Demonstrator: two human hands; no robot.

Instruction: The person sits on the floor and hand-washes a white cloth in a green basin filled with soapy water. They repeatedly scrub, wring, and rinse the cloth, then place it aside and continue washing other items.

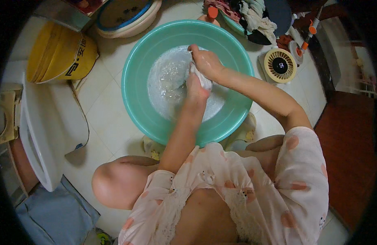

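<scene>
Both of my hands are over a large green plastic basin on the floor in front of me. A wet white cloth is bunched between them. My left hand grips its lower part, close to the water. Just above and to the right, my right hand is closed on the upper part. Sudsy, whitish water covers the basin's bottom, with bubbles left of the hands. Some of the cloth is hidden behind my fingers, so its kind cannot be told.
A yellow bucket with a wire handle stands at the left. Stacked basins lie at the back. A pile of clothes in another basin and a small round fan are at the right. A blue mat lies lower left.
</scene>
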